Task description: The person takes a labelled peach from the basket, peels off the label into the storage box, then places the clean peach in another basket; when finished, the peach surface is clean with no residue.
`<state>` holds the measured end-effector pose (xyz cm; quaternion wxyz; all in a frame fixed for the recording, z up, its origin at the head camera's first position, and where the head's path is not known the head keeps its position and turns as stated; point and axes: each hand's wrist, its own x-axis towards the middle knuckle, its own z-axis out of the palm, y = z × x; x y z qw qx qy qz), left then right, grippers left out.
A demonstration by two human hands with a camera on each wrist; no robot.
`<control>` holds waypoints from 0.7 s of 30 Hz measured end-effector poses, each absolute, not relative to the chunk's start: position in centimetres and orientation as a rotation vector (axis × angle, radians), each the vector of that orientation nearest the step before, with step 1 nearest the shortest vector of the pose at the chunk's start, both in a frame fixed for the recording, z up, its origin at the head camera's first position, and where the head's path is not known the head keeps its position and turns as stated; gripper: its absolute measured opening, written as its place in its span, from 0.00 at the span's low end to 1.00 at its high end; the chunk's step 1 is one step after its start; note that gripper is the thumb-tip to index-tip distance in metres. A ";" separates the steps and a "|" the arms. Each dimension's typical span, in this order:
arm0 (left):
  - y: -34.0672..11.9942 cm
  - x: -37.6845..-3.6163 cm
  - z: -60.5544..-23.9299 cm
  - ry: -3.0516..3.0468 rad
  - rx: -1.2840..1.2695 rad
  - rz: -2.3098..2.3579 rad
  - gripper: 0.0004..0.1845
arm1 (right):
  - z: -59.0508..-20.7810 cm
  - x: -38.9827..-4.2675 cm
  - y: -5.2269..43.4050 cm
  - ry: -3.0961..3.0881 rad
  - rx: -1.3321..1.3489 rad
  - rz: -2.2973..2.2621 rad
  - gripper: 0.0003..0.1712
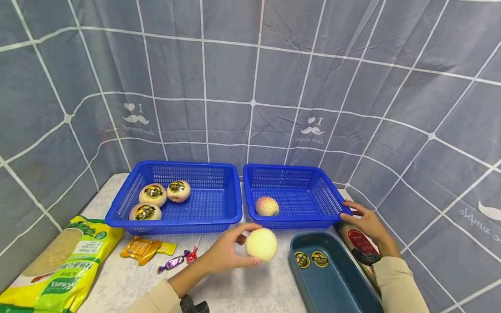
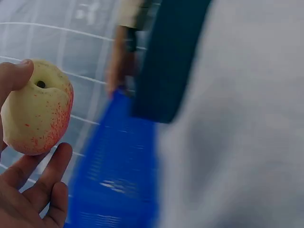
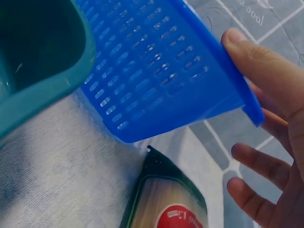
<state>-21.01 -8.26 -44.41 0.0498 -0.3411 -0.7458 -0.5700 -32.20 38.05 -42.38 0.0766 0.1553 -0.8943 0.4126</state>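
A pale peach (image 1: 261,245), flecked with red in the left wrist view, is pinched between the thumb and fingers of my left hand (image 1: 228,250) above the table. My right hand (image 1: 369,224) grips the front right corner of the right blue basket (image 1: 287,224); in the right wrist view its thumb lies on the rim (image 3: 223,61). One peach (image 1: 267,206) without a label sits in that basket. The left blue basket (image 1: 176,228) holds several peaches (image 1: 152,194) with black-and-gold labels. Two such round labels (image 1: 320,259) are stuck inside a teal tray (image 1: 332,287).
At the left lies a yellow-green Knorr bag (image 1: 66,265). Orange packets (image 1: 140,250), a purple candy (image 1: 174,263) and a red candy (image 1: 192,256) lie before the left basket. A packet with a red label (image 1: 358,243) lies right of the tray. Grey grid-patterned curtain (image 1: 227,78) surrounds the table.
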 end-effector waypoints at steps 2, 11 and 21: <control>-7.8 -22.4 -41.5 -2.224 -1.018 -1.754 0.39 | -42.4 -32.1 38.3 -2.662 0.440 1.245 0.28; -6.3 -34.0 -33.1 -2.332 -0.835 -1.612 0.37 | -43.0 -32.1 38.9 -2.646 0.390 1.320 0.30; -3.9 -40.5 -36.3 -2.706 -0.609 -1.309 0.34 | -43.8 -32.1 38.6 -2.587 0.368 1.536 0.31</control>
